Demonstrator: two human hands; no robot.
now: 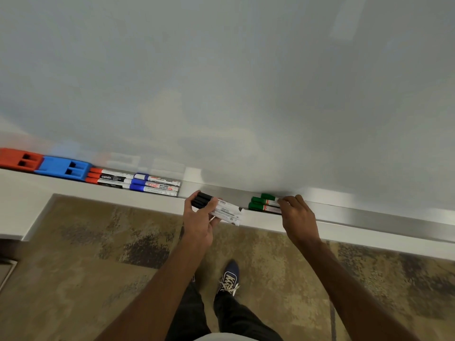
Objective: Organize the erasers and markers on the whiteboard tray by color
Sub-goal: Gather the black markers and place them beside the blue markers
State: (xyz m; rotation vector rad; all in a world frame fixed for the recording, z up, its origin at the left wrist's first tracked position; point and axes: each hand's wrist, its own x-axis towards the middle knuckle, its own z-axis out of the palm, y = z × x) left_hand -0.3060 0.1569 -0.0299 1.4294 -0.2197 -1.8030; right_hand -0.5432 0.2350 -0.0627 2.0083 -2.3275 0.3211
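Note:
My left hand [198, 221] holds a bundle of black-capped markers [219, 209] just in front of the metal tray [369, 215]. My right hand [296, 217] rests its fingertips on the barrel ends of three green-capped markers [262, 204] lying in the tray. Further left in the tray lie three blue-capped markers [156, 184], then three red-capped markers [110, 178], then a blue eraser [62, 167] and a red eraser [19, 158] at the far left.
The whiteboard [221, 82] rises behind the tray. A white ledge [73, 190] runs below the tray. Patterned carpet [86, 254] covers the floor, where my legs and a dark shoe [230, 278] show.

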